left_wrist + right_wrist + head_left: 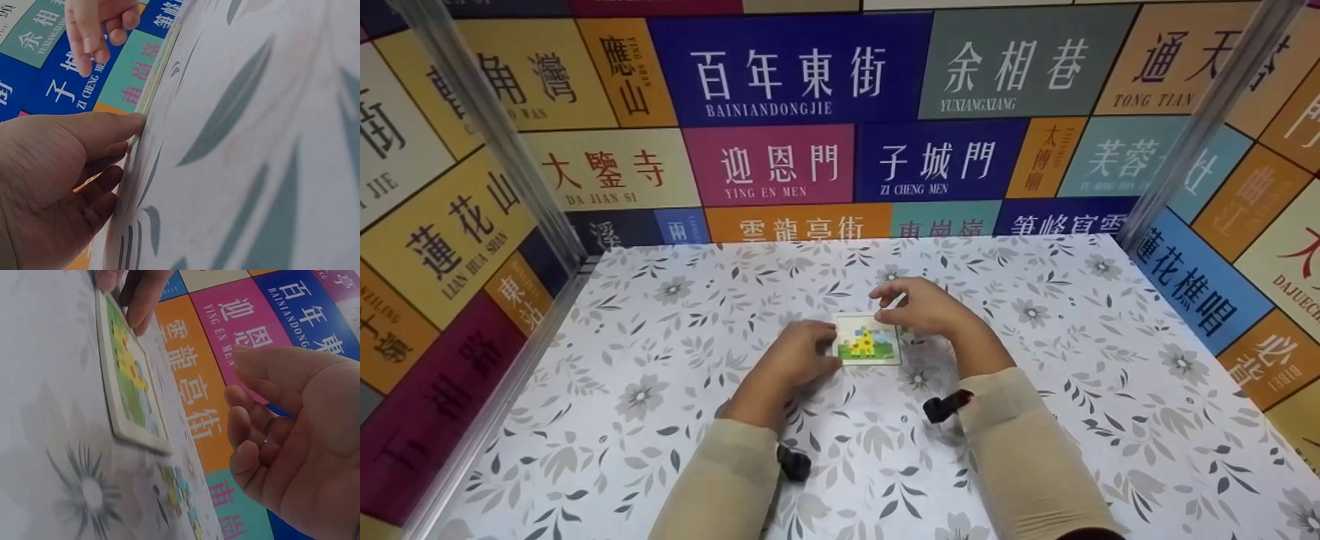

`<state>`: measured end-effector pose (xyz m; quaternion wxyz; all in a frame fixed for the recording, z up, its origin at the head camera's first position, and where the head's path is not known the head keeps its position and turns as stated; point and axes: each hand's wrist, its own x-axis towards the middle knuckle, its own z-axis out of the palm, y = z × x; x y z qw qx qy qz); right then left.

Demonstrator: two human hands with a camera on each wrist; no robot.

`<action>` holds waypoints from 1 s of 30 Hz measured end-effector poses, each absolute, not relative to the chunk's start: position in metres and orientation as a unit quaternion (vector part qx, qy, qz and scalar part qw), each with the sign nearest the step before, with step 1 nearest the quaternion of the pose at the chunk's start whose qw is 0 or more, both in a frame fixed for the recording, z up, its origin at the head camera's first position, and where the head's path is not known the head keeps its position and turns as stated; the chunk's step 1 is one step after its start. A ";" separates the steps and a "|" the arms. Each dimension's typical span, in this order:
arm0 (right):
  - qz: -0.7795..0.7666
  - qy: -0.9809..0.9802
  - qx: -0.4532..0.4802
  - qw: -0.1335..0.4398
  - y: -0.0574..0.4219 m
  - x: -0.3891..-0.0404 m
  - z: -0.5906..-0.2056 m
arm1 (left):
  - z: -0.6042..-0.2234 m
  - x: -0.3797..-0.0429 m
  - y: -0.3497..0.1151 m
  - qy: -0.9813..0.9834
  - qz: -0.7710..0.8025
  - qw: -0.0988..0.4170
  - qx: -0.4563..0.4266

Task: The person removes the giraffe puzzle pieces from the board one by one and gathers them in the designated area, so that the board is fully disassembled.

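Note:
A small jigsaw puzzle board (868, 345) with a pale frame and a yellow giraffe on green lies flat on the table. My left hand (799, 352) holds its left side, thumb by the near corner and fingers farther up the edge. The right wrist view shows those fingertips (140, 318) against the frame. Over the board's far right corner hovers my right hand (922, 306), fingers loosely bent, and I see nothing in them. Beyond the board, the right wrist view shows small colourful puzzle pieces (176, 489) on the cloth; the head view does not show them.
A white cloth with grey leaves and flowers (675, 337) covers the table. Panels with coloured name blocks (787, 67) stand at the back and both sides, with clear corner posts (1200, 112). Each wrist carries a small black camera (947, 406).

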<state>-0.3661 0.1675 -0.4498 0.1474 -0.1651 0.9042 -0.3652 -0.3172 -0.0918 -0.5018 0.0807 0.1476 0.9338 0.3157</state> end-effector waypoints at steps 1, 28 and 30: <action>-0.365 0.904 -0.168 0.145 0.164 -0.366 -0.450 | -0.502 -0.317 -0.092 0.934 0.317 0.080 0.147; -0.383 0.890 -0.132 0.208 0.147 -0.373 -0.494 | -0.503 -0.317 -0.092 0.933 0.318 0.071 0.152; -0.379 0.891 -0.131 0.211 0.147 -0.372 -0.493 | -0.503 -0.317 -0.092 0.933 0.316 0.071 0.154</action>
